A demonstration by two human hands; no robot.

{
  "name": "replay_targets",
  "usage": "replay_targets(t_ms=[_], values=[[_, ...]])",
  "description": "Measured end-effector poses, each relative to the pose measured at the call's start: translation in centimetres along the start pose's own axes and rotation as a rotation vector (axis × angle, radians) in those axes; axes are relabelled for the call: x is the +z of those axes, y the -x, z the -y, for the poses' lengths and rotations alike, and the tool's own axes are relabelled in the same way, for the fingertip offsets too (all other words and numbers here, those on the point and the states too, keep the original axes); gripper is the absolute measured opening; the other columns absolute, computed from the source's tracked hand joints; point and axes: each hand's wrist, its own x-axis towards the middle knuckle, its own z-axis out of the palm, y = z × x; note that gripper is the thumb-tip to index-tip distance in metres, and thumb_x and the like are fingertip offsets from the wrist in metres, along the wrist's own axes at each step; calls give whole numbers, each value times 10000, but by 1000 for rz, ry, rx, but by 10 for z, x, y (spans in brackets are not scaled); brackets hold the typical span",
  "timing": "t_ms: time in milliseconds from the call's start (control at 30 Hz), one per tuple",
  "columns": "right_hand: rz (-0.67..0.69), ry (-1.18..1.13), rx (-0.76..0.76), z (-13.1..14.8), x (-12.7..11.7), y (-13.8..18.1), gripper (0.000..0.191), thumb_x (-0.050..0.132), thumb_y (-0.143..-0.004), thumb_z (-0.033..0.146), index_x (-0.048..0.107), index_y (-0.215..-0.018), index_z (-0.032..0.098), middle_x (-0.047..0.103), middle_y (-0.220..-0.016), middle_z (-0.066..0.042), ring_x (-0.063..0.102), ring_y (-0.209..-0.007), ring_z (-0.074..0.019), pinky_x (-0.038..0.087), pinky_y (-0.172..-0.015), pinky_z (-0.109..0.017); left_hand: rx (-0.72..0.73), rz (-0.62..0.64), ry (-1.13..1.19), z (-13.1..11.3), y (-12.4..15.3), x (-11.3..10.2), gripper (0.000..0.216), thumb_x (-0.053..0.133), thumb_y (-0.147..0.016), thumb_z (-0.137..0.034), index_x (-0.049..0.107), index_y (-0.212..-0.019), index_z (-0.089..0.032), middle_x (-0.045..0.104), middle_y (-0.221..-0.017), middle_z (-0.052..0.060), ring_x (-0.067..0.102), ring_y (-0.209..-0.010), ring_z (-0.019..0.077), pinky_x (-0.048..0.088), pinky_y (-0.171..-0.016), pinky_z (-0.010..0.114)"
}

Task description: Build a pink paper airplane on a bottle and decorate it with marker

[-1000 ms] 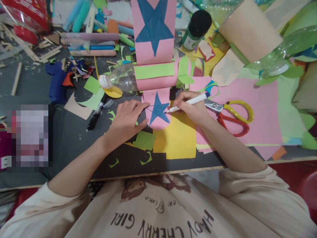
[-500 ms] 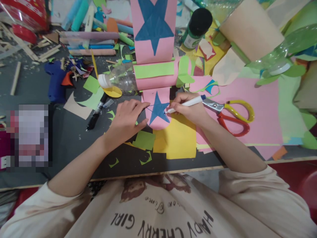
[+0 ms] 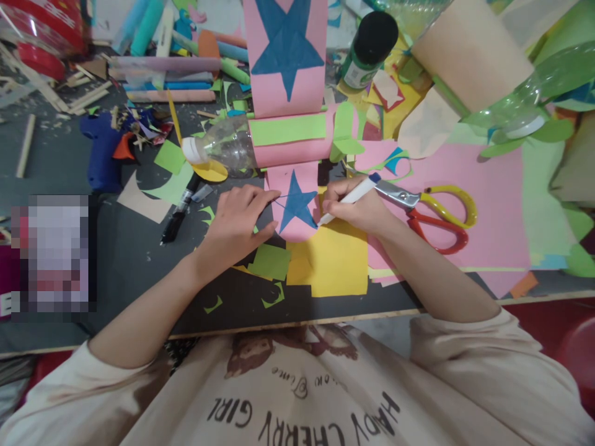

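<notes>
My right hand [image 3: 360,207] grips a white pen [image 3: 349,198] with a blue cap end, its tip resting at the lower right of a small blue star [image 3: 296,207] on a pink paper piece [image 3: 292,230]. My left hand [image 3: 237,222] lies on the left edge of that pink piece, fingers curled and pressing it down. The pink piece continues upward into a pink strip with a green band [image 3: 288,130] and a larger blue star [image 3: 287,46]. A yellow sheet [image 3: 337,260] lies under my right hand.
Yellow-and-red scissors [image 3: 430,214] lie just right of my right hand. A clear plastic bottle [image 3: 223,147], a black brush [image 3: 179,214], a blue glue gun [image 3: 100,152], a green paint bottle [image 3: 367,49], paper rolls and many scraps crowd the dark table [image 3: 130,248].
The pen tip has slid from the star's right point down to its lower right, and the pen has tilted steeper. My left hand has stayed put.
</notes>
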Motion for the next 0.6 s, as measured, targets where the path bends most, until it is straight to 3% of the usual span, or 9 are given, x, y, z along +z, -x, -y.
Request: replay_targets(t_ms=[200, 500, 600], values=[[-214, -19, -87, -4, 2, -5, 188, 655, -685, 247, 552, -532, 213, 626, -520, 14, 593, -487, -114, 453, -454, -236, 14, -26, -15, 0, 0, 1, 388, 471, -999, -328, 573, -1339, -169, 631, -1113, 132, 562, -1016, 293, 416, -876, 412], [-164, -43, -43, -2, 3, -3, 245, 728, -685, 276, 548, -534, 207, 653, -554, 0, 676, -564, -156, 523, -489, -260, -21, 15, 2, -1, -1, 0, 405, 508, -975, -307, 563, -1359, -191, 620, -1138, 129, 557, -1047, 303, 419, -903, 426], [-202, -86, -64, -5, 1, -4, 291, 742, -705, 306, 523, -539, 211, 614, -540, 21, 649, -523, -133, 503, -455, -242, -29, 28, 15, -2, -1, -1, 408, 510, -971, -300, 564, -1361, -192, 618, -1141, 127, 560, -1050, 304, 421, -917, 431]])
